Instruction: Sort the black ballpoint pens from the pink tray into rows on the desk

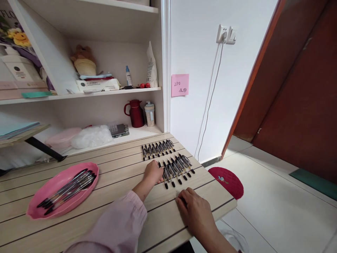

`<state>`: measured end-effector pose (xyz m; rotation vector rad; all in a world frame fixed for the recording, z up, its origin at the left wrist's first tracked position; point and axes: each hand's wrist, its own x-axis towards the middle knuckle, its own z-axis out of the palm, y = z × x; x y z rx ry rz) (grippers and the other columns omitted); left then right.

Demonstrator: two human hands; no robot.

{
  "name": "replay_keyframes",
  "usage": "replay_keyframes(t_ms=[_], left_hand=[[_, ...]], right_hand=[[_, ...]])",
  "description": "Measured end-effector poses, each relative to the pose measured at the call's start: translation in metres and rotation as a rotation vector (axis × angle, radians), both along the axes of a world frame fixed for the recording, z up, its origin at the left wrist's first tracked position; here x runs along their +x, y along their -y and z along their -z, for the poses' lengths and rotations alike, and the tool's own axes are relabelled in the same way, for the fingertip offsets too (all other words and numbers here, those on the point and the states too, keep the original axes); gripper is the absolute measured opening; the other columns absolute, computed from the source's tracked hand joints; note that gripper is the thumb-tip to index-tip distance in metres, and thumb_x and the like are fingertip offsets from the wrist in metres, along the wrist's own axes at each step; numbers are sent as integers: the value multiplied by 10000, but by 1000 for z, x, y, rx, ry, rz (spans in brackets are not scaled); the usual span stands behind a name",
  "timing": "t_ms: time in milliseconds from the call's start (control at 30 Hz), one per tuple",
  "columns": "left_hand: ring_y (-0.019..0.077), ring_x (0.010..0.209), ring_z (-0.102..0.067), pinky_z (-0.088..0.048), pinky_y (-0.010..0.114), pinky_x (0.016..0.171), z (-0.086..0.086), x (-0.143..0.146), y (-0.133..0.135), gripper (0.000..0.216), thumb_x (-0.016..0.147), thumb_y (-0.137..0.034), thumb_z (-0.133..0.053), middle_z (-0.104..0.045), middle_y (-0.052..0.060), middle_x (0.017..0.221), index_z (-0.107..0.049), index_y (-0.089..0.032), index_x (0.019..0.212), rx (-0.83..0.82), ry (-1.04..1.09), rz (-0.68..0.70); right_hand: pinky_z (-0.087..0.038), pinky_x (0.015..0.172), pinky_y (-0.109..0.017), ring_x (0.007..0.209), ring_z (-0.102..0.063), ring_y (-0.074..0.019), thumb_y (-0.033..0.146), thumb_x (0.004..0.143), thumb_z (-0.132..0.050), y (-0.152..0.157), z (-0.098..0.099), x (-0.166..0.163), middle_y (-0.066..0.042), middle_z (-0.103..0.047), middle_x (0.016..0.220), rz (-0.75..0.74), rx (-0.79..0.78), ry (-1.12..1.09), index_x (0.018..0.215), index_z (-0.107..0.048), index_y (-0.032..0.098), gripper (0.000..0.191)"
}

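My left hand reaches to the left end of the nearer row of black pens. Its fingers are closed at the leftmost pen there, and the fingertips are partly hidden behind the hand. That pen lies side by side with the others, its dark end toward me. Behind it, a second row of black pens is laid out in parallel. My right hand rests on the table near its right edge, fingers curled in, nothing visible in them. To the left, a pink oval tray holds several more pens.
Shelves stand along the table's far side, with a red jug and a cup low on the right. A riser leg meets the table at left. Beyond the right edge is a red stool.
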<state>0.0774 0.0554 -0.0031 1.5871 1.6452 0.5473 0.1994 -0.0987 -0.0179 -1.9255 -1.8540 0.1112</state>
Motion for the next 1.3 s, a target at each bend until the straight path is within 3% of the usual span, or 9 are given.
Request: replay_keyframes(t_ms=[700, 1000, 1167, 1300], left_hand=[[190, 419, -607, -431, 227, 401, -3, 0, 4, 484, 689, -150, -523, -578, 13, 383, -466, -79, 1165, -61, 65, -4], [162, 425, -598, -412, 204, 388, -10, -6, 14, 477, 674, -134, -491, -600, 28, 493, -468, -72, 1146, -24, 56, -1], [130, 423, -576, -386, 206, 370, -24, -31, 24, 432, 682, -179, -469, -643, 80, 728, -502, -84, 1102, 62, 37, 30], [131, 537, -589, -416, 216, 479, -51, -84, 25, 386, 683, -244, -495, -640, 55, 801, -561, -130, 1046, 189, -4, 40]], right_hand=[[-276, 545, -232, 653, -551, -122, 249, 855, -409, 1, -2, 0, 3, -578, 752, -7, 25, -6, 747, -554, 221, 183], [-269, 534, -240, 636, -546, -125, 245, 847, -418, 1, 1, 0, 2, -573, 737, 0, 47, 6, 733, -550, 219, 176], [-267, 522, -246, 616, -544, -133, 245, 852, -397, -1, 1, 0, -6, -574, 725, -13, 61, 3, 725, -547, 219, 198], [-292, 522, -254, 600, -545, -146, 234, 868, -330, -1, 3, 0, -25, -577, 722, -2, 77, -22, 724, -545, 212, 260]])
